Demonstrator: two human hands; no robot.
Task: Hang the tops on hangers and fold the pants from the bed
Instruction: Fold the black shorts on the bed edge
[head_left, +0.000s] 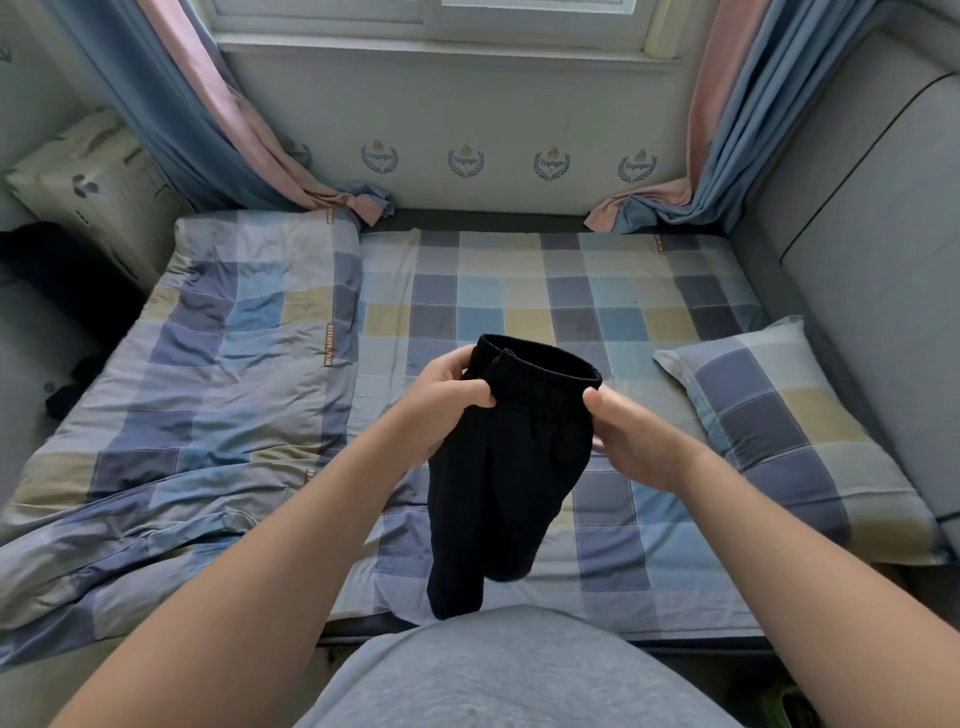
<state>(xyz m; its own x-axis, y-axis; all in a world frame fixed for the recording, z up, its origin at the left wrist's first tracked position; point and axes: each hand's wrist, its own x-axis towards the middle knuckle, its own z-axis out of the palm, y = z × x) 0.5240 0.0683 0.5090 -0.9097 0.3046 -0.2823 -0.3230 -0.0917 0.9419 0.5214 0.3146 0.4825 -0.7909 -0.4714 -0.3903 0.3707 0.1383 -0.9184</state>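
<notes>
A pair of black pants (511, 467) with an elastic waistband hangs in the air above the checked bed sheet (613, 312). My left hand (447, 400) grips the left end of the waistband, fingers curled round the fabric. My right hand (639, 441) holds the right side of the waistband, with the thumb on the band and the other fingers hidden behind the cloth. The legs hang down bunched together towards my grey shirt at the bottom of the view.
A rumpled checked duvet (197, 395) covers the left half of the bed. A matching pillow (789, 436) lies at the right beside a grey padded headboard (883, 270). Curtains (208, 130) drape onto the far corners. A cardboard box (98, 182) and dark items stand left.
</notes>
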